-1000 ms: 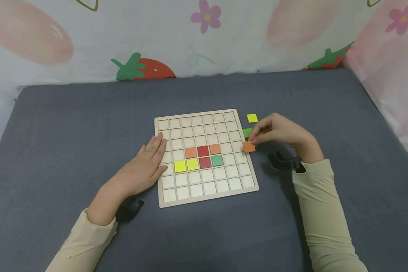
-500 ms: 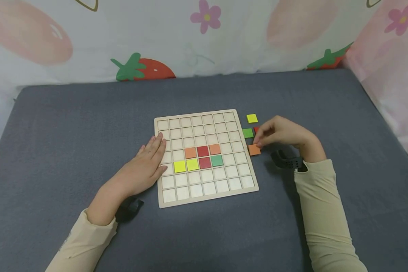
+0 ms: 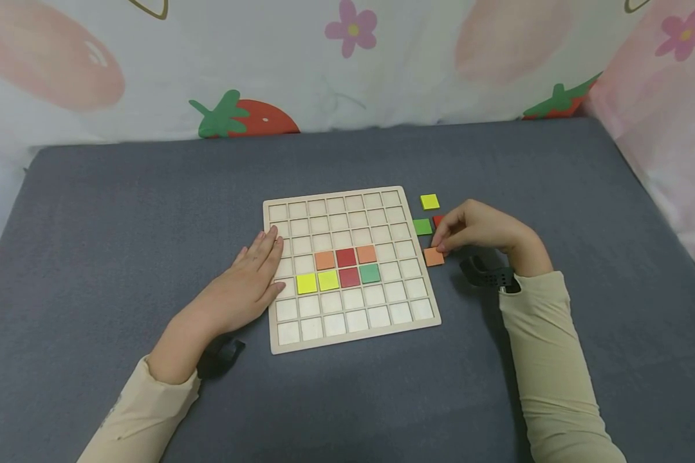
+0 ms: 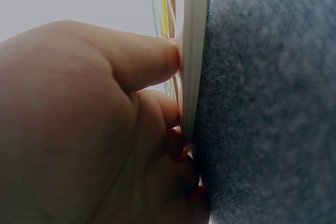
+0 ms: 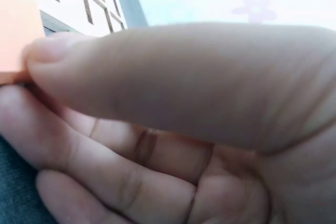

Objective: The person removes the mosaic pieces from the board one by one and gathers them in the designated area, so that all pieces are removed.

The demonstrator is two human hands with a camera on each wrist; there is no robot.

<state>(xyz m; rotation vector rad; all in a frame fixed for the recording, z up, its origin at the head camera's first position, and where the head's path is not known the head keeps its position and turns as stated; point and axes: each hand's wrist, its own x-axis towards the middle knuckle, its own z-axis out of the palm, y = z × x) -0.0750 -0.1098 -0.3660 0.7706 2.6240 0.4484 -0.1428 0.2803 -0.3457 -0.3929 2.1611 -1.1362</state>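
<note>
My right hand pinches an orange square tile just off the right edge of a pale wooden grid board. In the right wrist view the thumb lies against the orange tile, whose far end is cut off by the frame. Spread flat over the board's left edge, my left hand has its fingers straight. The left wrist view shows its thumb and fingertips at the board's side. Two orange tiles flank a red tile in the grid; below them sit two yellow tiles, a red one and a green tile.
Beyond the right hand's fingertips lie a yellow tile, a light green tile and a red tile partly covered by the fingers. Dark grey cloth covers the table. A patterned curtain hangs behind it.
With the orange tile, the right hand has moved slightly right and nearer me, off the board's edge. The red loose tile has come into view. The left hand has stayed still.
</note>
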